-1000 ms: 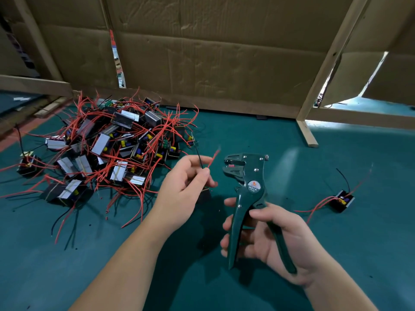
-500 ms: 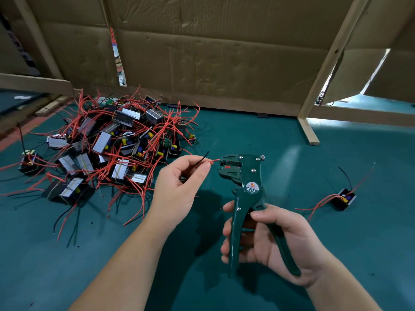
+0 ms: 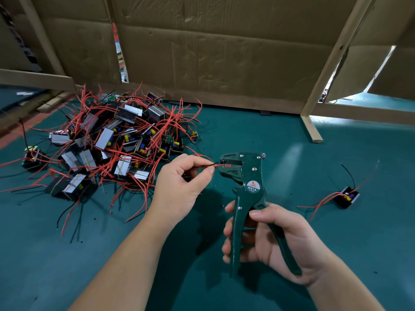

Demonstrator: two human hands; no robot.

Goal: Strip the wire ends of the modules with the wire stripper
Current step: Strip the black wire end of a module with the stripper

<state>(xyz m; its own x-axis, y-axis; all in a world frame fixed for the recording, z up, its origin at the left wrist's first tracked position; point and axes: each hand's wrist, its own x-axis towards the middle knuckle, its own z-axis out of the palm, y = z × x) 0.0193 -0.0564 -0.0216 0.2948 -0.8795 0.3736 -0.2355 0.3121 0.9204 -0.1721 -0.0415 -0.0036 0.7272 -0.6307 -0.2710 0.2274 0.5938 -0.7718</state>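
Observation:
My right hand (image 3: 278, 241) grips the two handles of a dark green wire stripper (image 3: 246, 176), held upright with its jaws facing left. My left hand (image 3: 179, 189) pinches a red wire and a black wire (image 3: 208, 164) between thumb and forefinger, and the wire tips reach into the stripper's jaws. The module those wires belong to is hidden behind my left hand. A big pile of black modules with red wires (image 3: 107, 142) lies on the green mat at the left. One single module (image 3: 347, 197) with red and black wires lies apart at the right.
The green mat (image 3: 67, 265) covers the work surface. Cardboard walls (image 3: 224, 52) and wooden battens (image 3: 312, 129) close off the back. Small red bits of stripped insulation (image 3: 111, 206) dot the mat near the pile.
My left hand has brought the wire ends rightward into the stripper's jaws. The stripper has shifted slightly left and up toward the wires.

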